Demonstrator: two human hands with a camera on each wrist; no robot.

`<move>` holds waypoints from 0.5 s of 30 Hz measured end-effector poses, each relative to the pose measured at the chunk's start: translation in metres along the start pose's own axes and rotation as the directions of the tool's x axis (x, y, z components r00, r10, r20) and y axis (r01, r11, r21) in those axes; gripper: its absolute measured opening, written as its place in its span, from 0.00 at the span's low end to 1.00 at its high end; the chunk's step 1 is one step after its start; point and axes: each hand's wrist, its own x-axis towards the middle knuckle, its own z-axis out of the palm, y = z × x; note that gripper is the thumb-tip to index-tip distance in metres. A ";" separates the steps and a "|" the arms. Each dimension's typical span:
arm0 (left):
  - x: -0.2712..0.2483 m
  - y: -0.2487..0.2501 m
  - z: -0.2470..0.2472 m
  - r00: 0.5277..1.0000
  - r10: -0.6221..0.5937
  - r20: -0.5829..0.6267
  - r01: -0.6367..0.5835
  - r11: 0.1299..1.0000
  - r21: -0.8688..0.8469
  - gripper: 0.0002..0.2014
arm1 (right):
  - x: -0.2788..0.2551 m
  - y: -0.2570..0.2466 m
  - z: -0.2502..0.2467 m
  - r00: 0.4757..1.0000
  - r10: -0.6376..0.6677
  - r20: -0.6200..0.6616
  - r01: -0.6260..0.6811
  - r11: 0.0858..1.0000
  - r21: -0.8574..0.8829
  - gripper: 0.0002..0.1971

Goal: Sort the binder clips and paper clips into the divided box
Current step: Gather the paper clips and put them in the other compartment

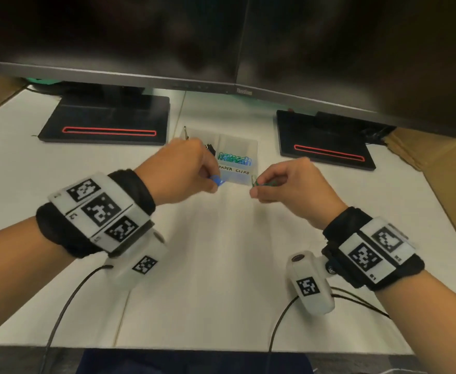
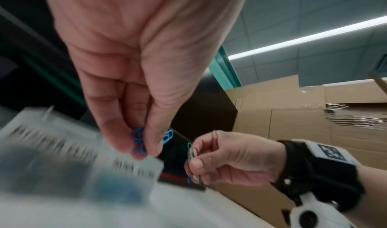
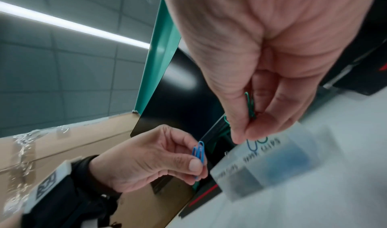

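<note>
A translucent divided box (image 1: 249,147) stands on the white desk between the two monitor bases. Its right compartment, labelled PAPER CLIPS, holds several green and blue paper clips (image 1: 234,158). Black binder clips (image 1: 210,149) show in the left compartment, mostly hidden behind my left hand. My left hand (image 1: 213,182) pinches blue paper clips (image 1: 217,181) (image 2: 138,142) (image 3: 199,153) at the box's near left edge. My right hand (image 1: 254,188) pinches green paper clips (image 1: 259,183) (image 2: 191,150) (image 3: 250,104) just in front of the box's near right corner.
Two black monitor bases (image 1: 105,120) (image 1: 326,141) with red slots flank the box, under the monitors' lower edge (image 1: 237,89). Brown cardboard (image 1: 448,168) lines the right side. Cables (image 1: 67,306) trail from the wrist cameras across the white desk (image 1: 221,265).
</note>
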 end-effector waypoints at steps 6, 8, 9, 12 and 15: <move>0.071 0.020 -0.019 0.995 0.035 -0.098 -0.008 0.967 0.256 0.09 | 0.028 -0.023 -0.024 0.993 -0.035 -0.112 0.046 0.994 0.100 0.10; 0.090 0.025 -0.009 1.000 0.008 0.015 -0.012 0.954 0.298 0.11 | 0.031 -0.023 -0.026 0.990 -0.042 -0.138 0.062 0.988 0.144 0.11; 0.097 0.026 -0.004 0.998 0.001 0.066 -0.021 0.953 0.304 0.13 | 0.032 -0.022 -0.026 0.989 -0.043 -0.145 0.065 0.987 0.150 0.10; 0.106 0.027 -0.001 0.992 -0.010 0.129 -0.026 0.961 0.275 0.15 | 0.039 -0.021 -0.021 0.988 -0.045 -0.150 0.066 0.988 0.141 0.07; 0.108 0.024 -0.006 0.987 -0.041 0.156 0.007 0.978 0.210 0.19 | 0.051 -0.022 -0.014 0.987 -0.053 -0.154 0.071 0.992 0.107 0.05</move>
